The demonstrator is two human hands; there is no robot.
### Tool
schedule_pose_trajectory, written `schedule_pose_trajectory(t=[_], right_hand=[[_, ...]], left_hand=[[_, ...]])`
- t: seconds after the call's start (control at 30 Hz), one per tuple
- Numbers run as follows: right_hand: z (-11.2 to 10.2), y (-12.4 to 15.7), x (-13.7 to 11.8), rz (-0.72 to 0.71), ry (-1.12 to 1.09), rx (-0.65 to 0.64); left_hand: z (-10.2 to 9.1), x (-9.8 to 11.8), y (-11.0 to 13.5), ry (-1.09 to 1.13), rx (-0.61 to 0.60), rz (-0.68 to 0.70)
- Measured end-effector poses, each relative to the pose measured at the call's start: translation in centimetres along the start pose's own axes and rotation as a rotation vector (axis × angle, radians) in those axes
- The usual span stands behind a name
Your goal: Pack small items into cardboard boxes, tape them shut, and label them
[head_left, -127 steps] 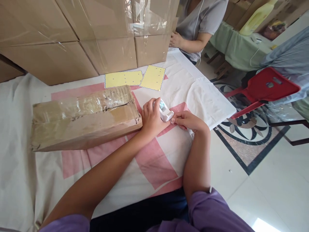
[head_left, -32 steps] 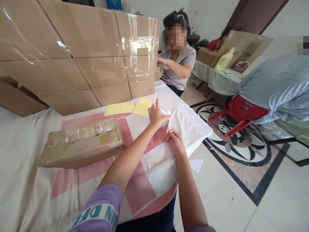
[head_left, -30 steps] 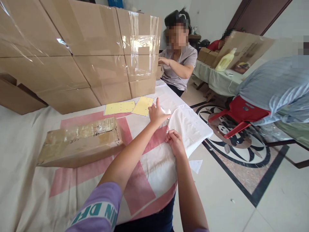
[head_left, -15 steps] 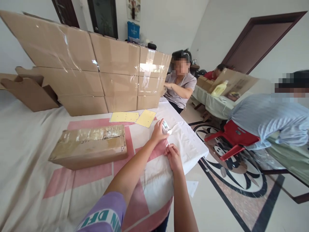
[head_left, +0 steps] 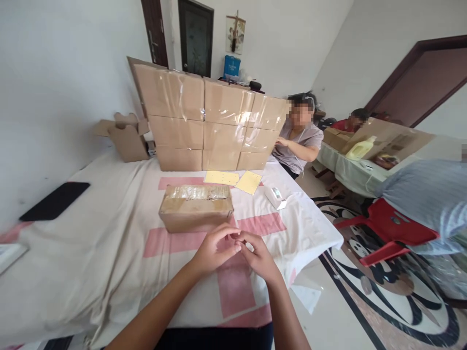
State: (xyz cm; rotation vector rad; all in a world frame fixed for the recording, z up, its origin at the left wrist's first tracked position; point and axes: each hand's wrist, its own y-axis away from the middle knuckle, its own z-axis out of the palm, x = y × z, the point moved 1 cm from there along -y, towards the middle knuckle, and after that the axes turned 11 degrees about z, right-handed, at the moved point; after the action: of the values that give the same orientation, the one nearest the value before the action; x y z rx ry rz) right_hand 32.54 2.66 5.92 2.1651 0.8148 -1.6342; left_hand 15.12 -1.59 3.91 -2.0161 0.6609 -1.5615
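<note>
My left hand (head_left: 215,250) and my right hand (head_left: 258,253) meet at the fingertips above the pink and white cloth, in front of a taped cardboard box (head_left: 197,221). Both sets of fingers are curled and pinched together. Whatever may be between them is too small or too hidden to make out. A small white box (head_left: 276,198) sits apart from my hands, near the table's right side. Two yellow cards with small dark dots, one card (head_left: 221,177) lying level and another card (head_left: 248,183) slanted, lie behind the taped box.
A tall cardboard partition (head_left: 222,133) stands across the table's back. An open carton (head_left: 127,141) and a flat black object (head_left: 54,201) are to the left. Beyond the partition sits a person (head_left: 301,138). A red chair (head_left: 397,228) is at the right, off the table.
My left hand has left the white box, which now stands on the cloth. Both hands have come together closer to me. The view has swung left.
</note>
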Motion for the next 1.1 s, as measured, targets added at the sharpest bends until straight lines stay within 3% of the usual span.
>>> schedule_pose_trajectory(t=[0.13,0.27,0.37,0.47,0.57,0.7,0.87,0.97,1.1], right_hand=[[3.2,-1.7,-2.9,-0.009,0.148,-0.097],[4.5,-3.5,-4.7,0.083,0.28,-0.121],[3.4,-5.8,-6.3,0.009,0.328,0.1],[1.2,-10.1,-6.6,-0.145,0.409,0.35],[-0.2,-14.9,-4.5,-0.051,0.38,0.322],[-0.3,-17.7,-1.2,0.204,0.149,0.277],[0.1,-17.4,-0.8,0.22,0.016,0.248],[-0.1,-17.3,-1.0,0.249,-0.01,0.235],[-0.1,-17.2,-1.0,0.256,-0.022,0.249]], left_hand=[[-4.1,0.8,1.4,-0.09,0.149,0.098],[-7.2,1.3,1.7,-0.183,0.267,0.108],[-10.0,2.1,0.9,-0.26,0.397,0.067],[-13.0,2.8,-1.5,-0.312,0.403,-0.003],[-14.9,2.8,-5.1,-0.33,0.268,-0.143],[-14.1,1.7,-9.9,-0.247,0.001,-0.275],[-11.7,-0.2,-13.2,-0.199,-0.258,-0.343],[-11.3,-0.4,-14.0,-0.294,-0.313,-0.337],[-11.5,0.1,-14.2,-0.372,-0.275,-0.294]])
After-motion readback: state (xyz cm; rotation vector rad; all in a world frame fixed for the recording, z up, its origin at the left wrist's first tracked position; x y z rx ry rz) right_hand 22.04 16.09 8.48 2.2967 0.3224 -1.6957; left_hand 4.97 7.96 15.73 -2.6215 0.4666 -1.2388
